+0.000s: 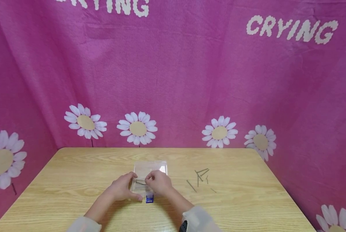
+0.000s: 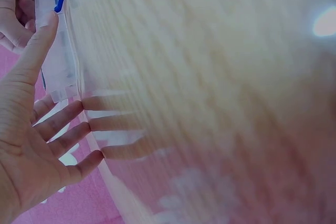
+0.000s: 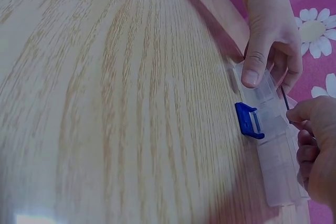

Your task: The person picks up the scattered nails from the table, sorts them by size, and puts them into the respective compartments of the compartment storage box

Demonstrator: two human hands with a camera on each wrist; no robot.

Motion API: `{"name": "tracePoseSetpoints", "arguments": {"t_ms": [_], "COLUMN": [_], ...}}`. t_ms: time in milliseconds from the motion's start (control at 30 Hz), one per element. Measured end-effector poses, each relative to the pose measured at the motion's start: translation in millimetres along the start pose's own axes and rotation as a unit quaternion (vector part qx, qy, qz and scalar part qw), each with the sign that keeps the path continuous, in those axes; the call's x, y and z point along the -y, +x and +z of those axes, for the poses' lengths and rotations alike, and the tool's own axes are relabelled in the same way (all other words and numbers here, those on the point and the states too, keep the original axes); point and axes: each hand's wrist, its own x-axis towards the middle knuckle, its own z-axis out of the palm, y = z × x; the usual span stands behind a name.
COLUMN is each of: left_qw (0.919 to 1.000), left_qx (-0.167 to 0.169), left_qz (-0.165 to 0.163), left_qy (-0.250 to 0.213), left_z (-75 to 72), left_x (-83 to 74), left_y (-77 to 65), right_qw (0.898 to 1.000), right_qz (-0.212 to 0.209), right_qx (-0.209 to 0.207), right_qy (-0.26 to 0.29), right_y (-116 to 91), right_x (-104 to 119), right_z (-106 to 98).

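Note:
A clear plastic compartment box [image 3: 277,169] lies on the table with its transparent lid [image 1: 146,166] raised at the back. Its blue latch [image 1: 149,198] is on the near side. With the thumb at the front and fingers round the left end, my left hand [image 1: 121,188] holds the box. The other left fingers [image 2: 63,142] spread down onto the tabletop. Over the box, my right hand [image 1: 160,183] pinches a thin dark nail [image 1: 141,183] between thumb and forefinger. Its far end points left, over a left compartment; the pinched end is hidden by the fingertips.
Right of the box, several loose nails [image 1: 201,174] lie scattered on the wooden table [image 1: 242,196], one long nail [image 1: 191,186] a little apart. A pink curtain [image 1: 178,80] with daisies hangs behind the table and at both sides.

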Motion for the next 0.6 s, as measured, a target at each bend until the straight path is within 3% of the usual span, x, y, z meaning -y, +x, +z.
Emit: {"name": "tracePoseSetpoints", "arguments": {"t_ms": [267, 600], "left_qw": [1.0, 1.0], "left_qx": [0.004, 0.002], "left_qz": [-0.004, -0.008], "left_qy": [-0.003, 0.001], "left_z": [-1.1, -0.8], "left_x": [-0.8, 0.7], "left_y": [0.3, -0.9], "right_qw": [1.0, 0.997], "right_qz": [-0.005, -0.036], "right_qx": [-0.009, 0.005], "right_qy": [0.003, 0.065], "right_y": [2.2, 4.7], "right_x": [0.1, -8.4], "right_z": [-0.2, -7.1]}}
